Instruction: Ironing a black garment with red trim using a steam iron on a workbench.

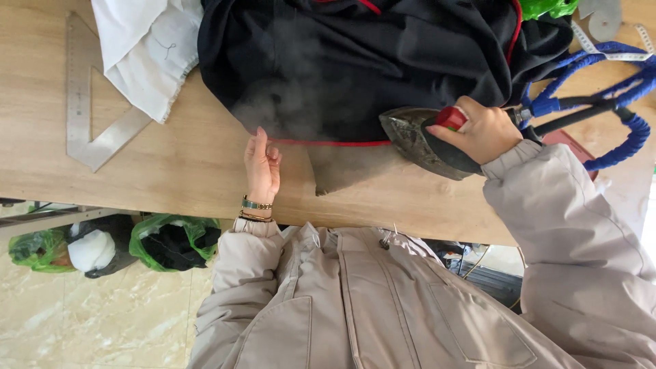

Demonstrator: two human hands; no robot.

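The person's pale beige padded jacket (pixel 383 301) is filling the lower part of the view, closest to the lens. Beneath the bench edge on the left, green plastic bags (pixel 171 240) are sitting on the marbled tile floor (pixel 89 321). On the light wooden bench (pixel 171 164) a metal set square ruler (pixel 82 109) is lying flat at the far left, with a crumpled white cloth (pixel 147 51) just beside it. The left hand (pixel 262 167), wearing bracelets at the wrist, is resting flat with fingers extended and together, its fingertips touching the red-piped hem of the black fabric garment (pixel 355 61), which is spreading across the bench's middle. Steam is rising over the garment above that hand. To the right, the right hand (pixel 482 130) is wrapping its grip closed around the dark handle of the heavy grey metal steam iron (pixel 420 140), whose tip is pressing on the hem. A blue braided hose (pixel 615 85) is looping behind the iron, near a white measuring tape (pixel 632 56).
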